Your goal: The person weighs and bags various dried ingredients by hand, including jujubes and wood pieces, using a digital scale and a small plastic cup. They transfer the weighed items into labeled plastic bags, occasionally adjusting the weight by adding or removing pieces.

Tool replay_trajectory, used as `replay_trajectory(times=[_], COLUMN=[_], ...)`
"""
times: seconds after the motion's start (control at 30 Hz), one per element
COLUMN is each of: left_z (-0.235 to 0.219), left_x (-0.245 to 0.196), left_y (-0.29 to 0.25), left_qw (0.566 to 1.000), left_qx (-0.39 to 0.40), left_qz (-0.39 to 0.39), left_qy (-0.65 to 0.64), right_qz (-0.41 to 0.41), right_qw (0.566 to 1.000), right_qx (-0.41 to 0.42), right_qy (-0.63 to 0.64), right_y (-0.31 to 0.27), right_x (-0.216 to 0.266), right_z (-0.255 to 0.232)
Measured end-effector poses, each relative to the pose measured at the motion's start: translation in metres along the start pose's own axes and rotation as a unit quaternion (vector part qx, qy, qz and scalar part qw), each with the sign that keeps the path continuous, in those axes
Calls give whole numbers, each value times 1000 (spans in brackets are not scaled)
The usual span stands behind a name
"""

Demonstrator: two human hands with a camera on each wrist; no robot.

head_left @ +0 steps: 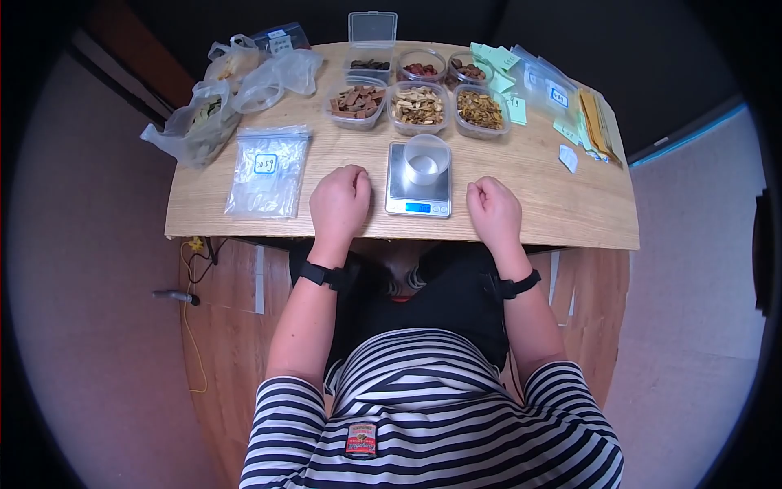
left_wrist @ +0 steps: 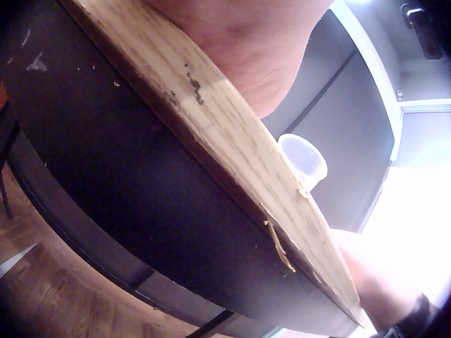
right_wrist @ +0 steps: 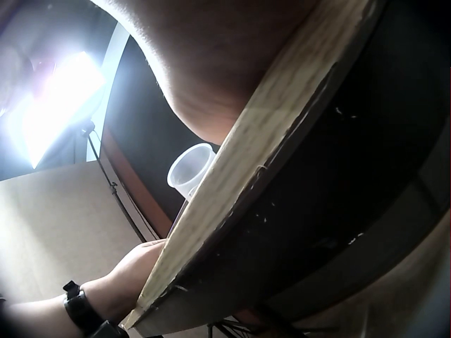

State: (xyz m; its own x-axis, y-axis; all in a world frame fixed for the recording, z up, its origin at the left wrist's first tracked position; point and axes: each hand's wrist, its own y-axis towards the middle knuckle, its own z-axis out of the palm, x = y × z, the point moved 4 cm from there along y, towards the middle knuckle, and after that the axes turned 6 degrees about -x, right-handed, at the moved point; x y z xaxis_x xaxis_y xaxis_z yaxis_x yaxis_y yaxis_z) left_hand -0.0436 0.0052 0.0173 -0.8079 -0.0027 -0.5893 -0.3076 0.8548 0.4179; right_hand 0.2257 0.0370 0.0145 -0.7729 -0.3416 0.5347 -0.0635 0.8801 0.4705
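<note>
Cup (head_left: 427,159) sits on scale (head_left: 419,196), btwn L hand (head_left: 339,204) & R hand (head_left: 497,213), both on surface (head_left: 570,200). Fingers curled in on both, nothing visible in them. Step looks like idle pause; next move prob. calls for uncurling fingers.

Wide lane: surface (head_left: 582,212) right of right hand (head_left: 497,213), up to paper scrap (head_left: 568,160). Narrow gaps, two: between scale (head_left: 407,192) and each hand. Obstacles: clear cup (head_left: 427,160) on scale; three filled tubs (head_left: 419,129), close-set, beyond it; flat plastic bag (head_left: 265,194) beside left hand (head_left: 340,205)
</note>
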Motion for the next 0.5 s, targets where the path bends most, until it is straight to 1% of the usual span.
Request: replay_trajectory(times=[0.07, 0.13, 0.5], left_z=[0, 0, 0], left_x=[0, -1, -2], left_y=[0, 0, 0], left_qw=[1000, 1000, 1000], left_qx=[1, -21, -17], left_qz=[-1, 15, 7], left_qy=[1, -5, -6], right_qz=[2, 5, 7], right_qw=[1000, 1000, 1000], right_qx=[1, 8, 10], right_qy=[2, -6, -4], right_y=[0, 1, 0], right_x=[1, 1, 0], right_z=[-1, -1, 0])
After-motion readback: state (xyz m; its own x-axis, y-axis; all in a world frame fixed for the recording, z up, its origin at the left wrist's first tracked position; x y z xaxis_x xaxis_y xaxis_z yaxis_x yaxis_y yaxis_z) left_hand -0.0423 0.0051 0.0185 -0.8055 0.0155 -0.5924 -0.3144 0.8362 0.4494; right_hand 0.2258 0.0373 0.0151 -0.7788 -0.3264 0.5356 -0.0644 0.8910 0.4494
